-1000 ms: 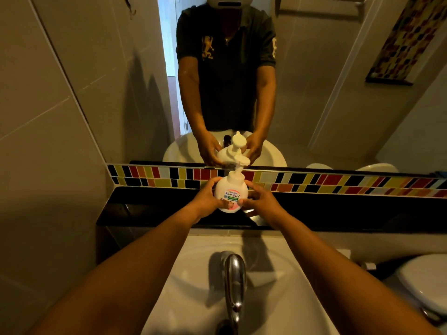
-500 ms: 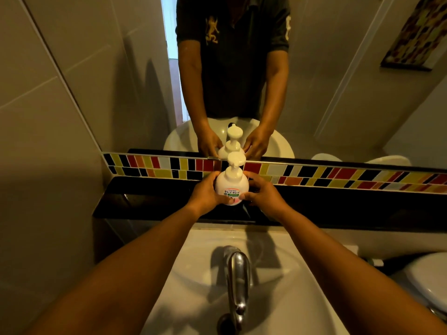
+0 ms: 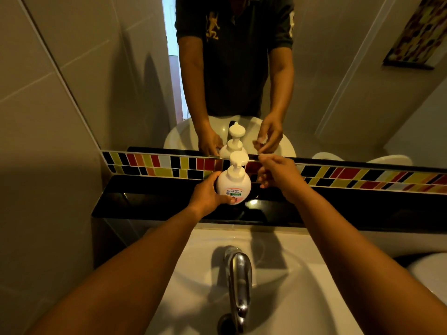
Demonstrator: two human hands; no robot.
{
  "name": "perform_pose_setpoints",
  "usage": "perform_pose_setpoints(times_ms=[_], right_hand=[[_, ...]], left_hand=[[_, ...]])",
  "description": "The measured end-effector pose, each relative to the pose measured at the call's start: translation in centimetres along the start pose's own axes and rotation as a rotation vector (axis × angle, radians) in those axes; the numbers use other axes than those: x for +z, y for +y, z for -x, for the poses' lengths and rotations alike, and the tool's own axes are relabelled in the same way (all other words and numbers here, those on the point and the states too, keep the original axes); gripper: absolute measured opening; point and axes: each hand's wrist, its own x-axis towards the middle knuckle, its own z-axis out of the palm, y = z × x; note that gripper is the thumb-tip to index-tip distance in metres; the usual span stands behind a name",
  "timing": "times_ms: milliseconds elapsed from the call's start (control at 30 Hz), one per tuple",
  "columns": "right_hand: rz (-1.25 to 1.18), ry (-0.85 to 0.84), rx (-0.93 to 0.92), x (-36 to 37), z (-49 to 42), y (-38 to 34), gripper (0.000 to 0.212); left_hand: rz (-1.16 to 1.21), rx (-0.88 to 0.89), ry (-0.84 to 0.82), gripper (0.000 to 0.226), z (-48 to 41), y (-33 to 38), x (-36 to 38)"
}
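A white pump bottle of hand soap (image 3: 234, 182) stands upright on the black ledge (image 3: 150, 197) behind the basin, its pump head just below the mirror's lower edge. My left hand (image 3: 208, 193) grips the bottle's round body from the left, thumb across the lower label. My right hand (image 3: 278, 174) hovers just right of the bottle, apart from it, fingers loosely curled and holding nothing.
A chrome tap (image 3: 239, 284) rises from the white basin (image 3: 297, 301) below my arms. A strip of coloured mosaic tiles (image 3: 362, 177) runs along the wall under the mirror (image 3: 326, 93). A white toilet (image 3: 433, 272) sits at the right edge. A tiled wall closes the left side.
My right hand has let go of the soap bottle and drawn away to the right and slightly up. My left hand keeps its hold; the bottle stays on the ledge.
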Motion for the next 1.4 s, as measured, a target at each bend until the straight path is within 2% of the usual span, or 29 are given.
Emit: perform_pose_setpoints(times_ms=[133,233,467,1033,1233,1400], right_hand=[[-0.015,-0.237,0.022,1.7,0.9,-2.3,0.040],[-0.007,-0.288,0.006,3.1,1.2,-2.9,0.042],[-0.093,-0.296,0.007,3.6,1.2,-3.2,0.034],[-0.084,-0.288,0.006,3.6,0.9,-3.5,0.032],[-0.088,-0.287,0.008,3.7,0.8,-3.5,0.032],[-0.036,-0.276,-0.051,3.0,0.7,-2.6,0.045]], left_hand=[[-0.007,0.003,0.007,0.078,0.0,0.0,0.0],[-0.011,0.011,0.006,0.075,0.0,0.0,0.0],[-0.036,0.020,0.012,0.074,-0.1,0.0,0.2],[-0.065,0.008,-0.025,0.069,-0.3,0.4,-0.3],[-0.074,0.010,0.028,0.071,0.0,0.4,0.2],[-0.050,0.000,0.032,0.073,0.1,0.4,0.2]])
